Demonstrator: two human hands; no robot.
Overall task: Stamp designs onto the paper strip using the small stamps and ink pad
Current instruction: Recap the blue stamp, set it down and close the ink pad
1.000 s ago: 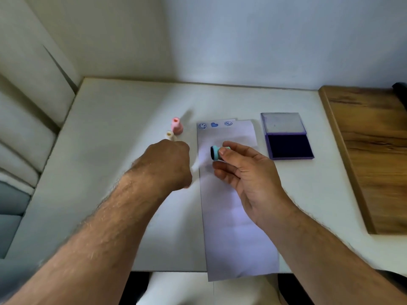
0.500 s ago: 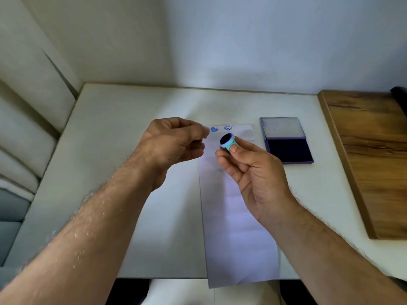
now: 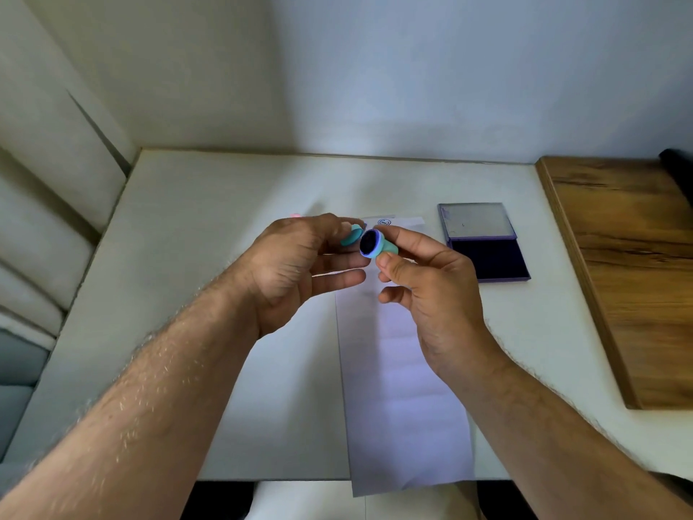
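The worktop (image 3: 210, 227) is wide and mostly bare on the left, bounded by the wall behind and a wooden board (image 3: 618, 279) on the right, so there is free room on the left and near sides. The paper strip (image 3: 405, 388) runs down the middle and overhangs the near edge, with at least one blue print at its far end and the long lower stretch unstamped. The ink pad (image 3: 487, 257) lies open just right of the strip, clear of both hands. Over the last second the two hands have come together above the strip's far end: the left hand (image 3: 300, 264), earlier a closed fist lower down, now pinches a teal cap (image 3: 350, 236) at its fingertips, while the right hand (image 3: 431, 290) grips the teal stamp (image 3: 377, 245) between thumb and fingers, dark face turned towards the camera (seemingly for a look at the design). With the stamp uncapped, inking looks next, a short unobstructed move right. A pink stamp (image 3: 295, 216) barely shows behind the left hand.
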